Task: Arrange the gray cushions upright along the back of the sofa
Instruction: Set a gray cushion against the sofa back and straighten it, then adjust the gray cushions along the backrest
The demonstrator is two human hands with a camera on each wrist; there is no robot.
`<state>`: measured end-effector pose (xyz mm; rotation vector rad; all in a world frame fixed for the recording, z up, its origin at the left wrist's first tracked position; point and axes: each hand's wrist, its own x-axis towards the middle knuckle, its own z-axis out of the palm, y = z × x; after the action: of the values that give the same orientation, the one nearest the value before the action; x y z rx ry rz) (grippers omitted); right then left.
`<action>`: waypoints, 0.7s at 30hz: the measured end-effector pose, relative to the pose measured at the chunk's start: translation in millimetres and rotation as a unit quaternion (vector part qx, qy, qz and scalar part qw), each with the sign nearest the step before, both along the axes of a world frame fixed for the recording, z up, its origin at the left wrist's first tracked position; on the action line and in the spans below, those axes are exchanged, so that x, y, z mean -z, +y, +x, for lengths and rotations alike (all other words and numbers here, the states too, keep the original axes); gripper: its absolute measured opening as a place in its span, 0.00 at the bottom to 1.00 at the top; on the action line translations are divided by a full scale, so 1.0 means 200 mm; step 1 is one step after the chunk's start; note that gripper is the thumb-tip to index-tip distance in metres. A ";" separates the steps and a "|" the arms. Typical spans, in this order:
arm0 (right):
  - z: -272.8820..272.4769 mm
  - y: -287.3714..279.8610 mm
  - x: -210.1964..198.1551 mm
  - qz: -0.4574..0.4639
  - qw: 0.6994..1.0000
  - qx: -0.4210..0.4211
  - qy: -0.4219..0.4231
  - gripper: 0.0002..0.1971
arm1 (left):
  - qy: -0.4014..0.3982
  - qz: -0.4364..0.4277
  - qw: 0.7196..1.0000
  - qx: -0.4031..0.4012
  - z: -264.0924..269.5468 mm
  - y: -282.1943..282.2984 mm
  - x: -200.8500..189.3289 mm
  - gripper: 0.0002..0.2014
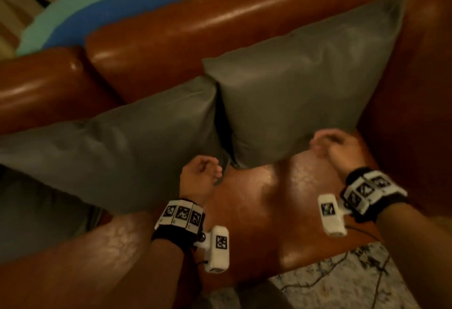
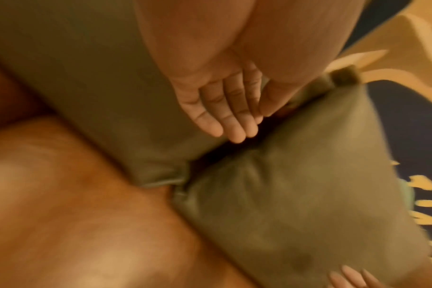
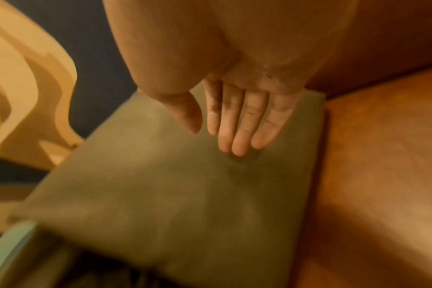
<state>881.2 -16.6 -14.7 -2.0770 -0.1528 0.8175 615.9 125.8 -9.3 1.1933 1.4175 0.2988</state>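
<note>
Two gray cushions lean against the back of a brown leather sofa (image 1: 220, 22). The right cushion (image 1: 305, 76) stands upright in the corner by the sofa arm. The left cushion (image 1: 110, 150) leans lower and touches it along one edge. My left hand (image 1: 208, 172) hovers at the bottom of the seam between them, fingers straight and empty in the left wrist view (image 2: 225, 120). My right hand (image 1: 327, 142) is at the right cushion's lower right corner. In the right wrist view its straight fingers (image 3: 242, 132) lie close against the cushion's face (image 3: 173, 194), gripping nothing.
The sofa arm (image 1: 415, 113) walls in the right side. Bare leather seat (image 1: 269, 198) lies under both hands. A further gray shape (image 1: 36, 211) sits at the lower left. A patterned rug (image 1: 342, 281) with a thin cable lies in front of the sofa.
</note>
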 end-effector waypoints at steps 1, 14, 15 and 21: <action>-0.14 0.00 0.03 -0.016 0.999 -0.031 0.031 0.18 | 0.007 -0.002 1.000 -0.002 -0.09 -0.02 0.02 0.14; -2.00 0.71 0.00 -0.048 0.915 -0.352 0.189 0.03 | 0.122 -0.104 0.955 -0.248 -2.05 0.30 0.16 0.09; -2.10 0.79 -0.01 -0.034 0.914 -0.367 0.170 0.04 | 0.126 -0.086 0.943 -0.296 -2.22 0.35 0.15 0.08; -2.62 1.26 -0.14 0.032 0.929 -0.344 0.132 0.36 | 0.143 0.119 0.859 -0.478 -2.80 0.81 -0.19 0.27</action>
<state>356.5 235.2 12.5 -1.8261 -0.7795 1.4760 55.1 287.2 29.6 0.6328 2.2245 1.0418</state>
